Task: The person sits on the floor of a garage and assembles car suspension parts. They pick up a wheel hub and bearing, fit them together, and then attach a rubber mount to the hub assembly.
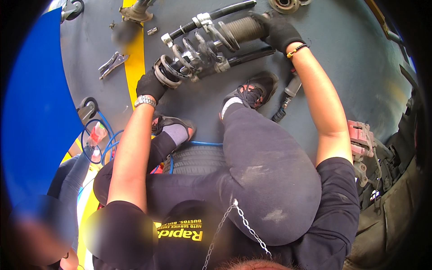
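Note:
A strut with a grey coil spring (pixel 182 56) lies slantwise across the upper middle, just above the floor or on it; I cannot tell which. Two black spring compressor rods (pixel 231 9) with silver clamps (pixel 203 20) run along its sides. My left hand (pixel 150 85), in a black glove, is closed round the strut's lower left end, its fingers partly hidden by the spring's last coil. At the upper right, my right hand (pixel 280 33), gloved too, grips the far end of the ribbed dust boot (pixel 245 29).
Locking pliers (pixel 112 65) and a small socket (pixel 152 31) lie by a yellow floor stripe (pixel 134 58). An air ratchet (pixel 292 87) rests near my right shoe. I sit over a tyre (pixel 198 159). A blue hose (pixel 108 119), a red brake caliper (pixel 360 135) and another person (pixel 74 180) are around me.

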{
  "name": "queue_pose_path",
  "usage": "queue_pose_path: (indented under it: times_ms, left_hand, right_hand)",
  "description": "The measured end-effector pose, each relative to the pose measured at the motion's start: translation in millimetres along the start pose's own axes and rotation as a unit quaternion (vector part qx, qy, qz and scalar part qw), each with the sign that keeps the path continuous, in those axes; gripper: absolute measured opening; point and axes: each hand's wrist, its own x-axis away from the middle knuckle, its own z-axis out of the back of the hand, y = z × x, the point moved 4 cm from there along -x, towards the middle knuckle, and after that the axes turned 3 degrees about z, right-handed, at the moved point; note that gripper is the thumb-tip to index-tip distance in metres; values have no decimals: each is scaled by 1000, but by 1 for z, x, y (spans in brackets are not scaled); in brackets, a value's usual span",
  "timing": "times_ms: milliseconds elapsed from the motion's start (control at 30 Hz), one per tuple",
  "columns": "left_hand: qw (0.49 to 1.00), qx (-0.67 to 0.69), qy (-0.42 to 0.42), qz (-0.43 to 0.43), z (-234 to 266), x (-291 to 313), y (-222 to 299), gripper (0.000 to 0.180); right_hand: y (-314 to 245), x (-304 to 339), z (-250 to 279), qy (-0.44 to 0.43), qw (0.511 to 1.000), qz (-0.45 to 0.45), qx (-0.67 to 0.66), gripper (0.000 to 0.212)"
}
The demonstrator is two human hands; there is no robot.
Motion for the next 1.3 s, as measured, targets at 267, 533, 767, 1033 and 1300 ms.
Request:
queue_pose_path:
  times_ms: [267,533,767,1033,1300]
  left_hand:
    - [1000,-16,-3,1,-1,-4,-3,63]
    - [998,-8,-22,-50,2,-8,-5,58]
    - [999,22,-7,-48,-4,-12,-9,60]
    - [997,-5,-39,-67,0,-14,-8,68]
    - [993,-11,-19,-114,0,-19,-4,76]
  right_hand:
    - [-12,-11,-33,32,970,51,-236,87]
    - [-18,-10,-65,-108,798,-187,-562,75]
    - [-29,-9,-63,20,863,-4,-505,65]
    - [-40,-16,-49,-103,817,-41,-567,64]
    - [-27,-10,-89,-9,853,7,-522,68]
